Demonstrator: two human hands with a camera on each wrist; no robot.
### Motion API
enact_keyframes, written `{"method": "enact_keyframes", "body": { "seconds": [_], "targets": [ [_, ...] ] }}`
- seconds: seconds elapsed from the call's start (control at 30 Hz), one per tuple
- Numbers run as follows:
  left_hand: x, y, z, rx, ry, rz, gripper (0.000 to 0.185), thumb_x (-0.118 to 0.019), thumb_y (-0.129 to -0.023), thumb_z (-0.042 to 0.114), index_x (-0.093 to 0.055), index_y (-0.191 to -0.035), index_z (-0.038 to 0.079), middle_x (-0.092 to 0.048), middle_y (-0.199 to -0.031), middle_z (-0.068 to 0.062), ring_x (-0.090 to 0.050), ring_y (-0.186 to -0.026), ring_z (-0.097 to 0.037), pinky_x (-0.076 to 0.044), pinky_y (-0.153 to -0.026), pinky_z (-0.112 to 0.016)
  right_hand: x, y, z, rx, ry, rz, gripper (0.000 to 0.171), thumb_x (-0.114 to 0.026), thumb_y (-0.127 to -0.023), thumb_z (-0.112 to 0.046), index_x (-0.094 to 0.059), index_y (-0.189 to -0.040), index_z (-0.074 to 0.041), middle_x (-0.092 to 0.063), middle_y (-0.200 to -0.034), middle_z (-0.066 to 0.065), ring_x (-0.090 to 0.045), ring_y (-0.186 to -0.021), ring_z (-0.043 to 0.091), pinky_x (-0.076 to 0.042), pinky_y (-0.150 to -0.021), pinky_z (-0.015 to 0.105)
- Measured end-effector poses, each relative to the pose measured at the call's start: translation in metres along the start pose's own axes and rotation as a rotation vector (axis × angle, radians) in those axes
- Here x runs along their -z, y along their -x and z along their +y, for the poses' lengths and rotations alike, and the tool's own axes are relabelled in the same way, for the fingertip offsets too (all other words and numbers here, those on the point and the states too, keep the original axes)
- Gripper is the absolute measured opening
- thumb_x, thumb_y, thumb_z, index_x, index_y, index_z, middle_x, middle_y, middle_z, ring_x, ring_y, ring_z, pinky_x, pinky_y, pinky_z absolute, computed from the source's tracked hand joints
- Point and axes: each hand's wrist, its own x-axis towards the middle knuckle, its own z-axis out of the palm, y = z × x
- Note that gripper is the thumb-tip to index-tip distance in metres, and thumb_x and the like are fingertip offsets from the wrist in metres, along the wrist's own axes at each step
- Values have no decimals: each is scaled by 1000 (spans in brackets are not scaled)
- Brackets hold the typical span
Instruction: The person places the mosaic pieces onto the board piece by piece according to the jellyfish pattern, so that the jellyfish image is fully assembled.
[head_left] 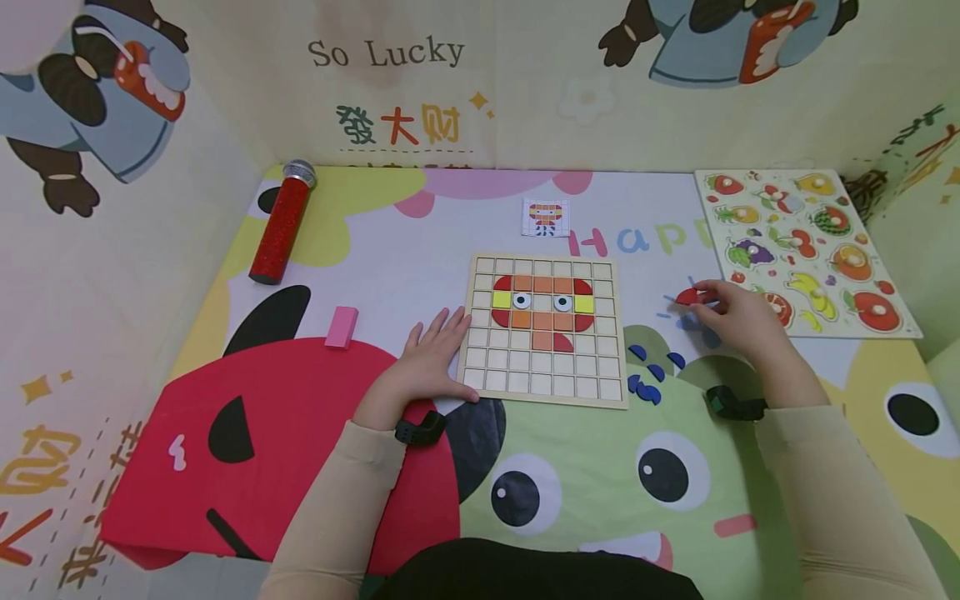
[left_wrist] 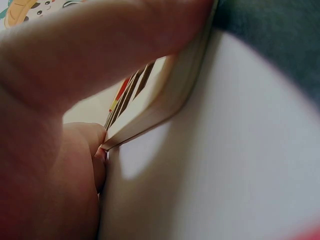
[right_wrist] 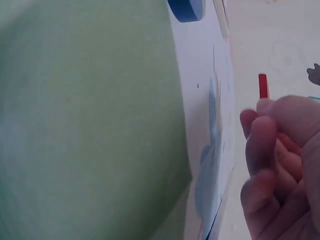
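A wooden grid board [head_left: 506, 382] lies in the middle of the table in the head view, with orange, red, yellow and eye-printed tiles forming a face pattern. Along its left edge, my left hand [head_left: 429, 360] rests with fingers spread, thumb near the lower left corner. The left wrist view shows that thumb [left_wrist: 115, 45] lying against the board's rim [left_wrist: 150, 115]. To the right of the board, my right hand [head_left: 738, 321] pinches a small red tile [head_left: 687, 297] with a curved edge between thumb and fingertips. In the right wrist view the red tile [right_wrist: 263, 86] stands out edge-on.
Several blue half-round tiles [head_left: 648, 393] lie by the board's lower right side. Behind the board is a small picture card [head_left: 546, 217]. A fruit puzzle board [head_left: 817, 250] lies at the right, a red microphone [head_left: 279, 229] and a pink block [head_left: 342, 327] at the left.
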Motion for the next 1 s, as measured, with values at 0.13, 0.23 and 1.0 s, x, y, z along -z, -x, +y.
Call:
{"method": "enact_keyframes", "body": {
  "seconds": [0.13, 0.23, 1.0],
  "targets": [
    [0, 0, 0, 1, 1, -2, 117, -78, -59, 48, -7, -147, 18, -2, -155, 0, 4, -141, -22, 0, -110, -55, 0, 2, -2, 15, -20, 4, 50, -50, -91, -39, -45, -128, -6, -54, -112, 21, -49, -91, 30, -41, -64, 24],
    [0, 0, 0, 2, 6, -2, 117, -78, -59, 48, -7, -147, 17, -2, -155, 0, 4, -141, -23, 0, -110, -55, 1, 4, -6, 10, -35, 1, 51, -50, -91, -41, -44, -129, -7, -54, -112, 20, -48, -92, 30, -41, -65, 25],
    [0, 0, 1, 1, 9, -7, 117, -78, -59, 46, -7, -147, 17, -2, -155, -1, 4, -141, -23, 0, -110, -56, -67, 26, -138, 95, -405, 28, 34, -60, -88, -19, -53, -120, -13, -64, -98, 12, -55, -78, 22, -47, -62, 23]
  ]
}}
